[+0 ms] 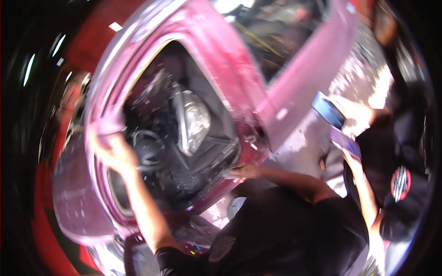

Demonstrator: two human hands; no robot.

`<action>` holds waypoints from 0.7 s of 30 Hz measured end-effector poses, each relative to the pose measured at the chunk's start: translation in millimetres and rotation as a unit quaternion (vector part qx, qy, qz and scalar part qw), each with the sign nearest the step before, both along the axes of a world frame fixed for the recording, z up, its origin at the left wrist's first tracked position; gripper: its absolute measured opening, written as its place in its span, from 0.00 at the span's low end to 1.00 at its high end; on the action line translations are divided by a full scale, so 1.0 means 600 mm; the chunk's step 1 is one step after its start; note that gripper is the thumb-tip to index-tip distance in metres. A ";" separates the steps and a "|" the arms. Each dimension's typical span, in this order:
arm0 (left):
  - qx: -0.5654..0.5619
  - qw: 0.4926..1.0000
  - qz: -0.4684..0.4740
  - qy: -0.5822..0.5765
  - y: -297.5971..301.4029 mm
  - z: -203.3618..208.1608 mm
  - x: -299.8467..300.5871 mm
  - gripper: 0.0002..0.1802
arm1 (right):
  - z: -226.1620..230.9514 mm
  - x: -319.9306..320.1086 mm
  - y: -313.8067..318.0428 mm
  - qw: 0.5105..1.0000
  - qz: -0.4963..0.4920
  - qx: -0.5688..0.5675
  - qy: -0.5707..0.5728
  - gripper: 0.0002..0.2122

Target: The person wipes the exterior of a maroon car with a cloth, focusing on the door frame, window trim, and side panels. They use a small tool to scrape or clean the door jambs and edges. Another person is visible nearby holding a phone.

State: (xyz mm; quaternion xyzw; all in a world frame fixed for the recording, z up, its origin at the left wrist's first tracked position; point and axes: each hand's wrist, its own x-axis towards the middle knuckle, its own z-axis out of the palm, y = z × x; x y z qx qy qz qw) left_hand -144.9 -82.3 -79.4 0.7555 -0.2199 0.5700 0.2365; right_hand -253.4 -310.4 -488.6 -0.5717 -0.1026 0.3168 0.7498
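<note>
A pink-purple car body (221,60) fills the middle, smeared by motion, with a doorway opening onto its dark interior. My left hand (110,149) reaches up to the left edge of the door frame, beside a blurred pinkish patch that might be a cloth or part of the frame. Its fingers are too smeared to read. At the sill on the right, my right hand (248,171) is closed around something small and greyish that I cannot make out. Between the hands, inside, are a black steering wheel (148,148) and a shiny, clear-silver part (194,122) resembling a headlight.
An open pink door (308,73) with a window stands at the upper right. Close on my right, a person in dark clothes (391,152) holds a blue-screened phone (328,110) and a second flat, dark device (346,141). A side mirror (138,253) juts out at lower left.
</note>
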 end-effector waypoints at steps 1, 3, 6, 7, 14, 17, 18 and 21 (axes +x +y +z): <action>-0.007 0.997 0.016 0.076 0.003 -0.048 -0.036 0.33 | 0.012 -0.002 0.003 1.000 -0.004 0.007 0.021 0.25; -0.113 0.969 -0.104 0.192 0.001 -0.145 -0.081 0.38 | 0.044 -0.001 0.009 0.997 -0.046 0.056 0.022 0.24; -0.349 0.844 -0.171 0.369 -0.003 -0.272 -0.126 0.28 | 0.102 0.015 0.026 0.990 -0.122 0.068 0.016 0.22; -0.443 0.757 -0.228 0.423 0.004 -0.297 -0.137 0.24 | 0.122 0.027 0.030 0.985 -0.159 0.074 0.000 0.21; -0.339 0.905 -0.179 0.184 0.122 -0.243 -0.152 0.13 | 0.236 0.072 0.064 0.948 -0.257 0.119 -0.147 0.23; -0.112 0.991 -0.058 0.032 0.173 -0.172 -0.118 0.22 | 0.251 0.073 0.074 0.949 -0.264 0.087 -0.148 0.23; -0.056 0.998 -0.011 0.009 0.185 -0.152 -0.096 0.25 | 0.251 0.069 0.074 0.953 -0.260 0.065 -0.142 0.23; 0.227 0.966 0.113 -0.047 0.240 -0.088 0.008 0.31 | 0.238 0.052 0.058 0.955 -0.259 0.026 -0.142 0.23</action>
